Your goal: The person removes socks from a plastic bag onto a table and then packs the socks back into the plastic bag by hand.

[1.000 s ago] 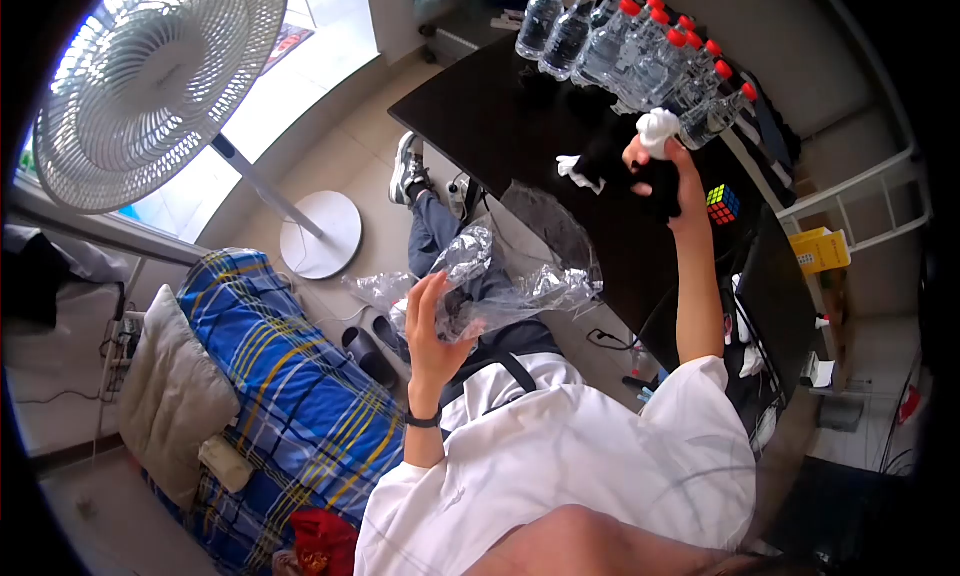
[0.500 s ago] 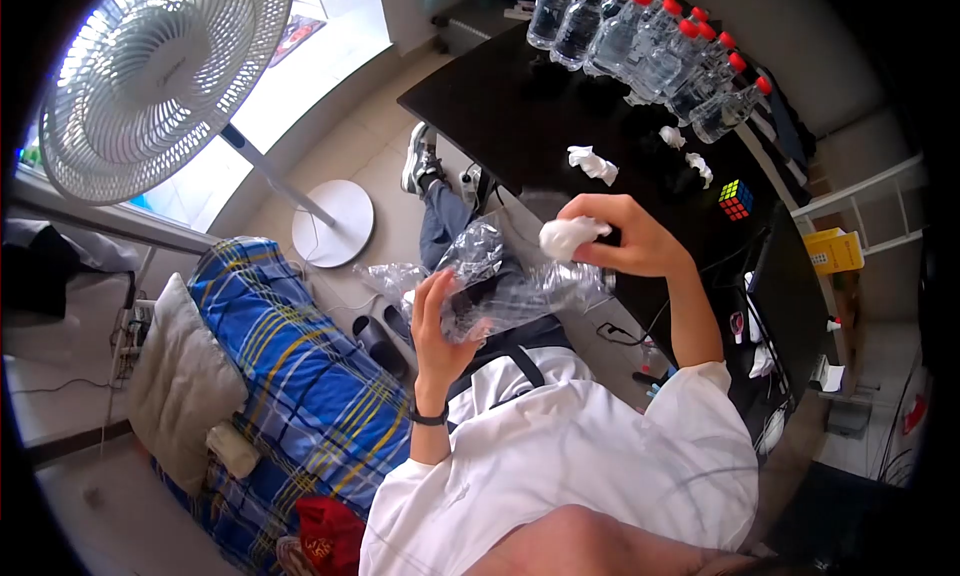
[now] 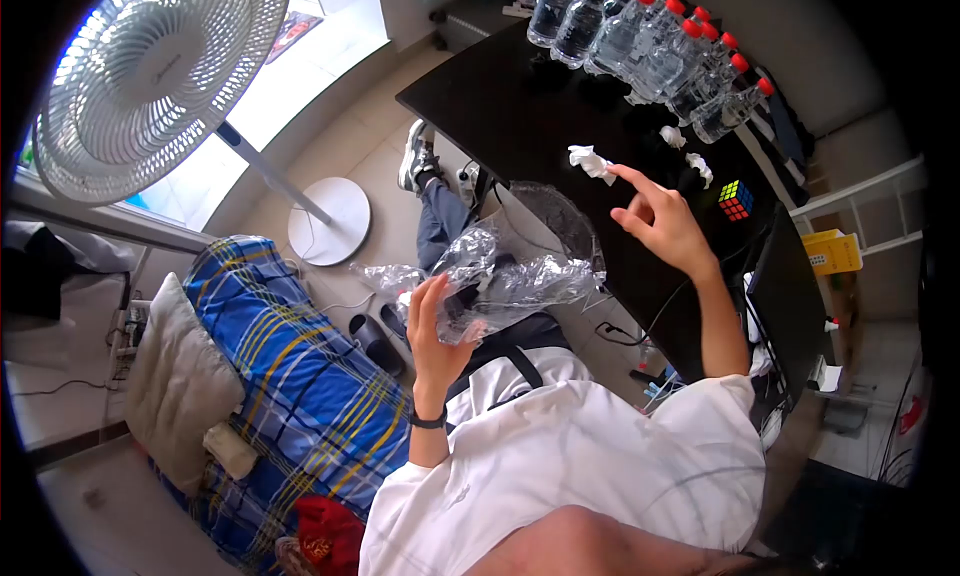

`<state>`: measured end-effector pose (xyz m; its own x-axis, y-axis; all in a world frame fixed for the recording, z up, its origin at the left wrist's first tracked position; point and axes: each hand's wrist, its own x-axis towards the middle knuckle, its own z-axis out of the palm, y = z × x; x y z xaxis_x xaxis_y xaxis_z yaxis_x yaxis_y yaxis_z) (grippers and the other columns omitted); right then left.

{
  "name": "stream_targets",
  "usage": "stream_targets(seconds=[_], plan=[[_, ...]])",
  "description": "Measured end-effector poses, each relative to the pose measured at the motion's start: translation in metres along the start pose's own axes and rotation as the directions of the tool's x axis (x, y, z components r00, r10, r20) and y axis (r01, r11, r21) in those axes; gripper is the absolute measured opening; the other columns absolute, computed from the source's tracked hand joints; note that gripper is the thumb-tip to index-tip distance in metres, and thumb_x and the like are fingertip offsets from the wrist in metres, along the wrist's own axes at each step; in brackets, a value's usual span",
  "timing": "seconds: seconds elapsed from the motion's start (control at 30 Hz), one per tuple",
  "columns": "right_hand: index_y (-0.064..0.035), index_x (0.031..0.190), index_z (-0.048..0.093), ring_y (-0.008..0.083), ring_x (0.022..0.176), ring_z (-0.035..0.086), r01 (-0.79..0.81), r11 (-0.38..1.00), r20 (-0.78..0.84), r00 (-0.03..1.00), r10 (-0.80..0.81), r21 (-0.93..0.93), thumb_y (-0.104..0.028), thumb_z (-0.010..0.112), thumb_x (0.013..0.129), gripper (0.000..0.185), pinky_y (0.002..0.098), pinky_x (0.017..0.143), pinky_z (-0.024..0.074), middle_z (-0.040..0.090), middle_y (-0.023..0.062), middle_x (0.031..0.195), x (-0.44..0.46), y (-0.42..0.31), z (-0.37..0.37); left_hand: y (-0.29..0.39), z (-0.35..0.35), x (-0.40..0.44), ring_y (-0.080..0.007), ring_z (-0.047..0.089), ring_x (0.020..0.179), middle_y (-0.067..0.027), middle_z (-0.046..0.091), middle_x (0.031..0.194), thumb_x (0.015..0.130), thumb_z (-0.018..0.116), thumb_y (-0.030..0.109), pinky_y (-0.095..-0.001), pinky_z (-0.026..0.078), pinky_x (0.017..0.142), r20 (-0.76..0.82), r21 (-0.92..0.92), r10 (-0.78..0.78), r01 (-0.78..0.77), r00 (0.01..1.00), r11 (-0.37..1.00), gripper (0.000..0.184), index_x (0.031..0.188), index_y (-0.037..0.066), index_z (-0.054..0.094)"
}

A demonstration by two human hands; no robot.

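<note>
Left of centre, the left hand [image 3: 435,336] is curled on the edge of a clear plastic bag [image 3: 545,281], probably flimsy and slippery, its contents obscured by glare. Right of centre, the right hand [image 3: 632,191], thumb and forefinger apart and palm hidden, reaches a crumpled white wad [image 3: 588,162] in the upper middle, likely feather-light, soft and best pinched by a raised fold; contact is hard to confirm. Beyond, toward the upper right, lie a second wad [image 3: 699,169] and a third wad [image 3: 673,136], undersides unseen.

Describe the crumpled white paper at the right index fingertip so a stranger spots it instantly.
Start at the black table with clustered red-capped bottles. Below them in view, beside the right hand, lies the crumpled white paper. Of three such crumples, it is leftmost and farthest from the Rubik's cube.
</note>
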<state>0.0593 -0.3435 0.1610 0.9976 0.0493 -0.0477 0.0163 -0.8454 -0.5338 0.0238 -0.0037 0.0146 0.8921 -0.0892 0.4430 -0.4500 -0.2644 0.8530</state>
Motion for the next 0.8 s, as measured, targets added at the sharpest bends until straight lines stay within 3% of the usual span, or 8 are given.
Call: stream_targets(seconds=[0.23,0.37,0.57,0.63,0.67,0.7,0.73,0.8], plan=[[-0.0276,0.163,-0.007,0.0174,0.065,0.071,-0.257,0.964,0.713,0.662,0.233,-0.076,-0.024,0.073,0.091,0.108,0.0316,0.071,0.0588,0.074,0.0117,0.077,0.006,0.085,-0.018,-0.011,0.000,-0.004,-0.0334,0.062,0.118,-0.0177,0.061,0.130,0.072,0.087,0.016,-0.0414,0.051,0.100,0.012,0.006,-0.015,0.015,1.000,1.000,0.071,0.134,-0.001,0.057],[-0.0248,0.154,-0.033,0.0191,0.066,0.067,-0.358,0.933,0.835,0.498,0.233,-0.046,-0.036,0.070,0.095,0.119,0.0316,0.067,0.0577,0.070,0.0157,0.081,0.010,0.084,-0.013,-0.011,0.001,-0.006,-0.0329,0.061,0.120,-0.0175,0.061,0.130,0.075,0.086,0.019,-0.0413,0.051,0.100,0.008,-0.016,-0.027,0.027,1.000,0.999,0.070,0.135,0.000,0.056],[-0.0226,0.153,-0.034,0.0194,0.064,0.066,-0.183,0.943,0.780,0.531,0.332,-0.277,-0.027,0.065,0.099,0.113,0.0308,0.063,0.0548,0.069,0.0155,0.078,0.008,0.074,-0.016,-0.017,0.005,-0.007,-0.0300,0.066,0.110,-0.0165,0.060,0.130,0.077,0.083,0.017,-0.0375,0.051,0.095,-0.027,-0.016,0.004,-0.005,1.000,1.000,0.067,0.135,-0.002,0.055],[-0.0200,0.156,-0.030,0.0164,0.065,0.067,-0.423,0.906,0.900,0.397,0.178,0.007,-0.017,0.059,0.101,0.105,0.0298,0.063,0.0552,0.068,0.0103,0.076,0.021,0.088,-0.022,-0.014,0.008,-0.006,-0.0350,0.062,0.113,-0.0169,0.062,0.124,0.074,0.087,0.026,-0.0426,0.048,0.101,-0.064,-0.063,-0.071,0.067,0.995,0.996,0.068,0.132,0.001,0.060],[-0.0110,0.164,0.006,0.0156,0.066,0.068,-0.420,0.897,0.892,0.447,0.070,0.140,-0.014,0.056,0.102,0.079,0.0294,0.065,0.0554,0.068,0.0089,0.076,0.030,0.067,-0.023,-0.015,0.006,-0.007,-0.0348,0.061,0.114,-0.0173,0.061,0.124,0.074,0.087,0.027,-0.0426,0.049,0.099,-0.057,-0.065,-0.053,0.049,0.997,0.997,0.068,0.132,0.001,0.060],[-0.0028,0.148,0.048,0.0141,0.072,0.068,-0.263,0.934,0.845,0.531,-0.069,0.242,-0.015,0.057,0.102,0.048,0.0287,0.069,0.0554,0.069,0.0075,0.078,0.041,0.043,-0.020,-0.016,0.004,-0.008,-0.0352,0.062,0.113,-0.0178,0.061,0.123,0.074,0.088,0.026,-0.0423,0.050,0.096,-0.049,-0.029,-0.013,0.012,0.999,1.000,0.069,0.131,0.001,0.060],[-0.0008,0.130,0.064,0.0130,0.079,0.069,-0.097,0.922,0.680,0.705,-0.203,0.376,-0.014,0.059,0.101,0.032,0.0280,0.076,0.0550,0.070,0.0071,0.083,0.037,-0.013,-0.021,-0.015,0.002,-0.008,-0.0356,0.062,0.113,-0.0178,0.062,0.123,0.074,0.087,0.025,-0.0432,0.049,0.098,-0.054,-0.043,-0.029,0.027,0.998,0.999,0.069,0.132,0.001,0.059],[-0.0018,0.123,0.068,0.0147,0.084,0.069,0.405,0.761,0.301,0.744,-0.596,0.507,-0.008,0.067,0.095,0.028,0.0288,0.081,0.0542,0.073,0.0075,0.096,0.029,-0.095,-0.022,-0.012,-0.006,-0.014,-0.0333,0.063,0.112,-0.0173,0.063,0.125,0.075,0.085,0.021,-0.0418,0.049,0.100,-0.038,0.032,-0.018,0.019,0.999,0.999,0.067,0.133,0.000,0.059]])
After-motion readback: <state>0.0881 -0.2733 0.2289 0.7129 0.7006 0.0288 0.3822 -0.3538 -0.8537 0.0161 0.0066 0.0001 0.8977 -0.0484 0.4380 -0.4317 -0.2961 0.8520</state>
